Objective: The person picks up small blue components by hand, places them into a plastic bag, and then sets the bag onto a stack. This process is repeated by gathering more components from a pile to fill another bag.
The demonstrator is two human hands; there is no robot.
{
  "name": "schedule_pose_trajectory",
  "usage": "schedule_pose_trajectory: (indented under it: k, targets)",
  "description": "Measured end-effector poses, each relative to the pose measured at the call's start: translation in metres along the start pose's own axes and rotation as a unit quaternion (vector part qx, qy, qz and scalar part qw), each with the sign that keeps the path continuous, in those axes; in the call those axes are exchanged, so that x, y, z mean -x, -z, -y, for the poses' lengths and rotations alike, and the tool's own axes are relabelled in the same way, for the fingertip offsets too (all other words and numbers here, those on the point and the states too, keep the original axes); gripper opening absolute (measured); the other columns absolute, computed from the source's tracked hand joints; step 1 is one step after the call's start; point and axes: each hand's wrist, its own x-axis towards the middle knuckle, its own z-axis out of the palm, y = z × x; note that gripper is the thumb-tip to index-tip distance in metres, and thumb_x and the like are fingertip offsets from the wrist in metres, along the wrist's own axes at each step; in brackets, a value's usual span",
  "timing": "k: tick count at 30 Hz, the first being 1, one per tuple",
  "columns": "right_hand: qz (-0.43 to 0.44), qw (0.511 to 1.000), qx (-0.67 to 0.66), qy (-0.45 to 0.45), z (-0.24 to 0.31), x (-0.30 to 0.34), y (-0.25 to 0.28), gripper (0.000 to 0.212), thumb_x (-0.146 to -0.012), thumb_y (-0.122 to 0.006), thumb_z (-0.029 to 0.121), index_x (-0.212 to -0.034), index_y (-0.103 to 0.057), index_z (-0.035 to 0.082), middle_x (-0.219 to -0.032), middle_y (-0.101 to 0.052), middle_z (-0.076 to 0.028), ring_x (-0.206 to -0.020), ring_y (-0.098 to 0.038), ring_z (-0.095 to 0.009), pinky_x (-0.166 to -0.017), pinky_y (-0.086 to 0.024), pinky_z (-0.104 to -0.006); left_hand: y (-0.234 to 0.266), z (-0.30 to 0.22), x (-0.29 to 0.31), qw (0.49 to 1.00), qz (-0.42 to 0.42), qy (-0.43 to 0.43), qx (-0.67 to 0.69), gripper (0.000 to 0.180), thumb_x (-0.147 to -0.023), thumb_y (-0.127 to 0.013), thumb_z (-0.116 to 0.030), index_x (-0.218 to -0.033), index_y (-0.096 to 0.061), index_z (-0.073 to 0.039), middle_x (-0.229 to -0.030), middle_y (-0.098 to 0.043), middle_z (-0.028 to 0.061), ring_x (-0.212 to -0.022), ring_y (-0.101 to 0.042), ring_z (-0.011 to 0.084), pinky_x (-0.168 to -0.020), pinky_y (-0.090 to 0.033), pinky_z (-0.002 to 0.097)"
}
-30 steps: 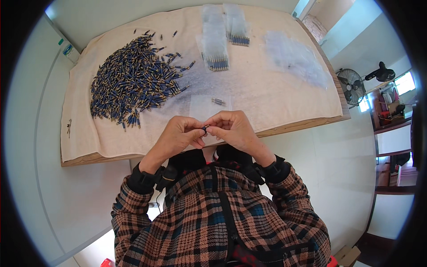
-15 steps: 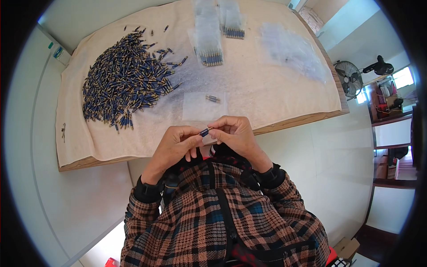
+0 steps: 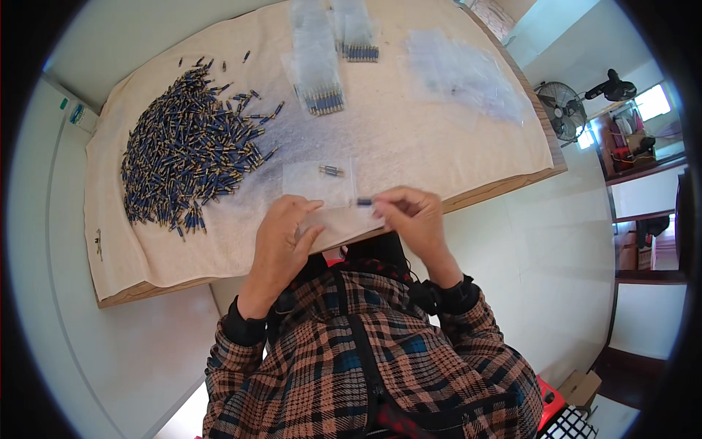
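My right hand pinches a small blue and gold connector at its fingertips, just above the near table edge. My left hand lies with fingers spread on a small clear plastic bag that holds one connector. A big heap of the same blue and gold connectors is spread over the cloth to the left of my hands.
A cream cloth covers the wooden table. Filled clear bags with rows of connectors lie at the far middle, empty clear bags at the far right. A fan and shelves stand on the right.
My hands have come apart: the left hand went down flat onto the clear bag, the right hand keeps the connector. The view shifted slightly.
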Motion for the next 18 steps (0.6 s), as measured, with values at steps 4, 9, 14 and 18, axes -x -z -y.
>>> schedule_pose_trajectory:
  k: [4, 9, 14, 18]
  targets:
    - [-0.103, 0.99, 0.094, -0.012, 0.0, -0.018, 0.019, 0.012, -0.084, -0.066, 0.003, -0.092, -0.067, -0.006, -0.078, -0.067, -0.009, -0.067, -0.063, -0.008, -0.052, -0.048, -0.0191, -0.006, 0.009, -0.002, 0.998, 0.029, 0.045, -0.038, 0.033, -0.074, -0.066, 0.002, -0.105, -0.057, -0.001, -0.098, -0.052, 0.0153, -0.084, -0.053, 0.0321, -0.072, -0.044, 0.0371]
    - [-0.07, 0.993, 0.088, -0.028, -0.006, -0.032, 0.018, 0.012, -0.083, -0.067, 0.005, -0.09, -0.066, -0.006, -0.076, -0.067, -0.008, -0.065, -0.062, -0.008, -0.052, -0.047, -0.0191, -0.009, 0.014, -0.007, 0.996, 0.027, 0.085, -0.001, 0.032, -0.073, -0.066, 0.005, -0.103, -0.056, -0.001, -0.089, -0.05, 0.0099, -0.073, -0.049, 0.023, -0.067, -0.043, 0.0296]
    - [-0.022, 0.991, 0.117, -0.059, -0.003, -0.041, 0.014, 0.013, -0.083, -0.067, 0.005, -0.089, -0.067, -0.006, -0.076, -0.067, -0.008, -0.064, -0.062, -0.008, -0.052, -0.048, -0.0199, -0.009, 0.016, -0.014, 0.997, 0.045, 0.049, -0.039, 0.03, -0.073, -0.067, 0.004, -0.1, -0.057, -0.001, -0.088, -0.049, 0.0111, -0.075, -0.051, 0.0252, -0.068, -0.043, 0.0319]
    - [-0.004, 0.992, 0.122, -0.043, -0.009, -0.046, 0.009, 0.014, -0.083, -0.067, 0.006, -0.088, -0.067, -0.007, -0.076, -0.067, -0.008, -0.065, -0.062, -0.008, -0.054, -0.048, -0.0197, -0.01, 0.013, -0.019, 0.994, 0.055, 0.026, -0.089, 0.025, -0.073, -0.068, 0.0, -0.096, -0.059, -0.002, -0.087, -0.049, 0.0117, -0.079, -0.051, 0.028, -0.069, -0.044, 0.0354]
